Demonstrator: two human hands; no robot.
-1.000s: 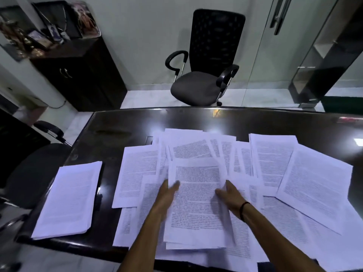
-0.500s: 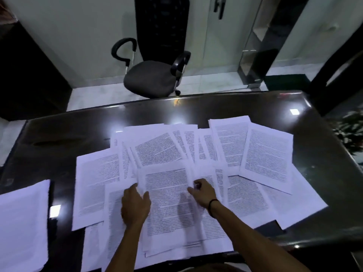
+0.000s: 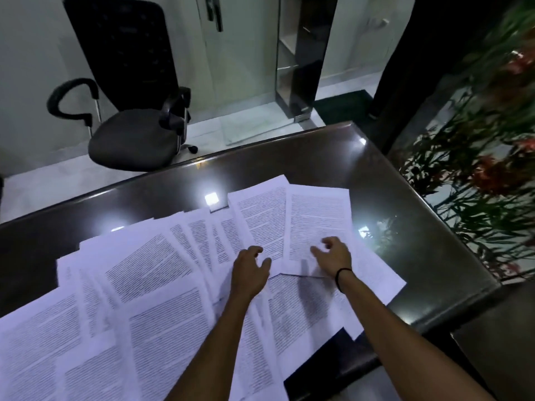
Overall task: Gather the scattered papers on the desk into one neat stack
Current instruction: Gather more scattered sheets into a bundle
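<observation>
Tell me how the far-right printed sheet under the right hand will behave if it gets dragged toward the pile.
The far-right sheet is one thin page, so it would probably flex and buckle rather than move stiffly. The desk is glossy, so it likely slides easily. It overlaps the neighbouring sheet, which may drag along. The right hand hovers with fingers curled over it.

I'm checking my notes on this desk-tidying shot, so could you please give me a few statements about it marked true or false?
1. Printed papers lie fanned and overlapping on the dark desk. True.
2. The right hand wears a dark band at the wrist. True.
3. The left hand holds a pen. False: it reaches over the sheets with fingers spread and holds nothing.
4. Someone sits in the office chair. False: the chair is unoccupied.
5. Both hands are over the papers. True.
</observation>
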